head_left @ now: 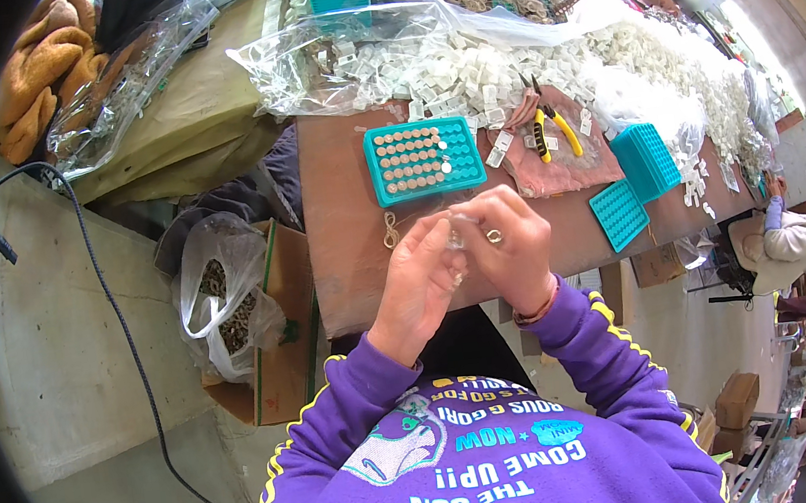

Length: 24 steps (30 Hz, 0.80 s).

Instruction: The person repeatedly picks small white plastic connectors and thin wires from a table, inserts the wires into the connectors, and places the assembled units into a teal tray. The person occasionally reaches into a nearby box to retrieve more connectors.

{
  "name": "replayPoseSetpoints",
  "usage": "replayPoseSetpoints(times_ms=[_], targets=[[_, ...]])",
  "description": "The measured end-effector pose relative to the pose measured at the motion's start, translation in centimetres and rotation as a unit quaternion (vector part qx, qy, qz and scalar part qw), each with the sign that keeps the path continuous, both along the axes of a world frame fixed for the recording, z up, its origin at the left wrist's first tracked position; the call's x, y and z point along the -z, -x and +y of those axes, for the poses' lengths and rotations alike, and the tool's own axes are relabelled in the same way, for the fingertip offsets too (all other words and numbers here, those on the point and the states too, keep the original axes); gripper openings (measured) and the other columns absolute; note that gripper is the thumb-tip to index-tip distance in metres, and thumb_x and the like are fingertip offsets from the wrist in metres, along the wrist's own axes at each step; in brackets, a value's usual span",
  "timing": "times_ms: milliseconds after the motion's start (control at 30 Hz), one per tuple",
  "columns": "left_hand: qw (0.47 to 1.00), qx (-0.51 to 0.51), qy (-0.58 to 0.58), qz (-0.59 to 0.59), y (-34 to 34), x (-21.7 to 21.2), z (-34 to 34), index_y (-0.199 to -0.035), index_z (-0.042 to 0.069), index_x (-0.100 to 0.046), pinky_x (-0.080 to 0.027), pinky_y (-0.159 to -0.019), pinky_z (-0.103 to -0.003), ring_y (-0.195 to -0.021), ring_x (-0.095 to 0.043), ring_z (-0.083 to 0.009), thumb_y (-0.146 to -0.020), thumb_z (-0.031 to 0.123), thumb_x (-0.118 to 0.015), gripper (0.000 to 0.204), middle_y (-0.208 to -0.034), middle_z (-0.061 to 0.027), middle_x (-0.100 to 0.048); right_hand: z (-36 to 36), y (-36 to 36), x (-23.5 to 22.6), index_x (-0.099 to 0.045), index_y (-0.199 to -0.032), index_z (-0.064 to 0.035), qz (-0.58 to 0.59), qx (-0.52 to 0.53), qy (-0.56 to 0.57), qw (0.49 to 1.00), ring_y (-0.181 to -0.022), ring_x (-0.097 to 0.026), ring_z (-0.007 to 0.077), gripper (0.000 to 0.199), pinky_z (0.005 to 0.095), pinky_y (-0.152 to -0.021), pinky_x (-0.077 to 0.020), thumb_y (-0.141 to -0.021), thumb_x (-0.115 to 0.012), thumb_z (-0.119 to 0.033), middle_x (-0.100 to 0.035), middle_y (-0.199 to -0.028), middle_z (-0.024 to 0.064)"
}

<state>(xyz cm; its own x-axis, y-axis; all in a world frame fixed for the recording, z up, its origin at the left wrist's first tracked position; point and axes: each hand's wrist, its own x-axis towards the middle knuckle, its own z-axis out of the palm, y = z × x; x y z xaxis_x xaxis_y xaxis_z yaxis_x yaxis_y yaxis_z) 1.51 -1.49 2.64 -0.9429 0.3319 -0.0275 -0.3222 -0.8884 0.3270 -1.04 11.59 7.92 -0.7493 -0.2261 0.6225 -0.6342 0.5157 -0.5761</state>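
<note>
Pinching a tiny clear plastic piece (458, 232) between them, the left hand (422, 284) and the right hand (512, 244) met above the near edge of the brown surface (348, 248). Each grip was pressed together on that piece, fingertips almost touching; a ring showed on the right hand. The piece looked very light, small and probably slippery, so it seemed best held by its edges with fingertips only, since a hard squeeze might have flicked it away. Whether it was stiff could not be told. Just beyond the hands lay a teal rectangular plastic tray (423, 159) with most pockets filled by round brownish parts. Farther back sat a heap of small white plastic pieces (463, 76) and yellow-handled cutters (551, 127) on a pink cloth (571, 158). Two more teal trays (636, 180) lay to the right.
</note>
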Motion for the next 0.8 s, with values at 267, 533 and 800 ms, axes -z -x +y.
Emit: replayPoseSetpoints(times_ms=[267, 533, 800], targets=[[0.999, -0.012, 0.037, -0.029, -0.7, -0.9, 0.1, -0.120, 0.012, -0.056, -0.050, -0.087, -0.030, -0.101, -0.060, -0.0103, -0.103, 0.031, -0.049, 0.026, -0.111, 0.0020, -0.062, 1.3, -0.3, -0.2, -0.067, -0.112, -0.0024, 0.080, -0.096, -0.084, 0.989, -0.089, -0.068, 0.0257, 0.039, 0.0331, -0.074, -0.0578, -0.074, -0.076, -0.003, -0.067, -0.102, 0.0104], [0.995, 0.038, -0.045, -0.077, -1.3, -0.7, 1.3, -0.121, 0.012, -0.056, -0.050, -0.096, -0.034, -0.106, -0.059, -0.0131, -0.103, 0.027, -0.049, 0.024, -0.115, 0.0001, -0.062, 3.5, 0.4, -0.4, -0.065, -0.105, -0.0011, 0.131, -0.123, -0.169, 0.969, -0.081, -0.068, 0.0260, 0.035, 0.0333, -0.068, -0.0571, -0.072, -0.073, -0.008, -0.064, -0.098, 0.0107], [0.970, 0.123, -0.189, -0.095, -1.3, -1.4, 2.8, -0.116, 0.005, -0.055, -0.051, -0.094, -0.036, -0.103, -0.062, -0.0179, -0.104, 0.022, -0.047, 0.023, -0.111, -0.0060, -0.064, 4.5, -0.3, -0.6, -0.064, -0.097, -0.0029, 0.140, -0.110, -0.158, 0.971, -0.068, -0.064, 0.0240, 0.029, 0.0329, -0.058, -0.0531, -0.070, -0.072, -0.006, -0.061, -0.084, 0.0068]])
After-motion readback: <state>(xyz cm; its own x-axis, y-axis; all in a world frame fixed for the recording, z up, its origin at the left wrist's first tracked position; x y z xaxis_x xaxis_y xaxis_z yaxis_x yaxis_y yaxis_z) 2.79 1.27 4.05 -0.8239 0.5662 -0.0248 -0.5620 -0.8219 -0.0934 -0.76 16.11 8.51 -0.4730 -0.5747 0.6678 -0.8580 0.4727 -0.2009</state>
